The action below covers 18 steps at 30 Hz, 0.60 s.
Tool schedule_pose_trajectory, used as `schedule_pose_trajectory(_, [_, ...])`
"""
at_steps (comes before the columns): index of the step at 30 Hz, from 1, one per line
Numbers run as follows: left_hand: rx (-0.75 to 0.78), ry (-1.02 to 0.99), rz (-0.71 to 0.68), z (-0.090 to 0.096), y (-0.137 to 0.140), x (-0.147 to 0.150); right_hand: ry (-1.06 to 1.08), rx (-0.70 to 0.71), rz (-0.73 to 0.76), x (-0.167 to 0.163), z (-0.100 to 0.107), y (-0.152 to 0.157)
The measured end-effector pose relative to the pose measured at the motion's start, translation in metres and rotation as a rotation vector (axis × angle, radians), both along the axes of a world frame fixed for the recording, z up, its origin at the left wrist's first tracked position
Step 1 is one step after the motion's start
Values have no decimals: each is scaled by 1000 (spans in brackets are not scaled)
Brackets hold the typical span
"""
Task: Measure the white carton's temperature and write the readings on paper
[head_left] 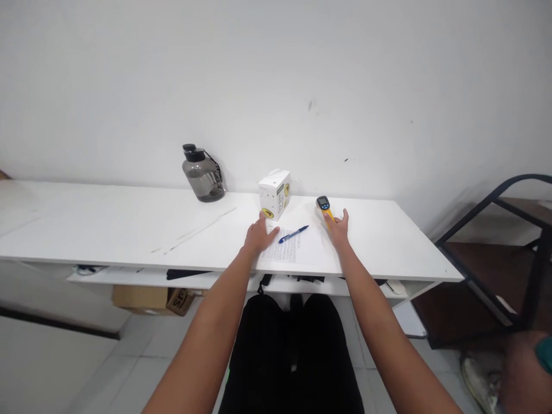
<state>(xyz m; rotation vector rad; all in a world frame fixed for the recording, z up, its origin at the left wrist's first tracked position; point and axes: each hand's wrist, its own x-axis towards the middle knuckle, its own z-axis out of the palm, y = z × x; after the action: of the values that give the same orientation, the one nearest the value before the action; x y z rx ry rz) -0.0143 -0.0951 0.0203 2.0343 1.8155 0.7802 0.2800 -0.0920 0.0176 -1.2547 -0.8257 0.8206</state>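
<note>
My left hand [257, 234] lies palm down on the white table [107, 221], its thumb and fingers spread. Its fingertips are at the lower left corner of a small white carton [271, 195] with yellow round prints, and its thumb lies over the left edge of a printed sheet [308, 253]. On that sheet rests a blue pen [294, 234], to the right of my left thumb. My right hand [340, 229] is around the handle of a yellow and black infrared thermometer [323, 204], thumb across it and a finger sticking out to the right. The thermometer's small screen faces up.
A grey jug bottle [203, 175] with a black cap stands at the back left by the wall. Under the tabletop, a shelf [146, 277] holds dark items, above a cardboard box [140, 299]. A dark metal-framed rack [495, 259] and part of another person [524, 371] are at the right.
</note>
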Motion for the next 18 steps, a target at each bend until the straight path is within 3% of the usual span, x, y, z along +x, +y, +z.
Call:
schedule_pose_trajectory(5, [-17,-22,44,4,9,-1,114,31,2,0,0,1])
schedule_pose_trajectory(9, [-29,-10,111,14,38,0,144,46,-31,-1,-1,6])
schedule_pose_trajectory(15, [-37,-194,223,27,89,1,36,20,-68,-13,1,21])
schedule_pose_trajectory(18, [-50,-304,212,26,94,-4,-60,49,30,-20,7,20])
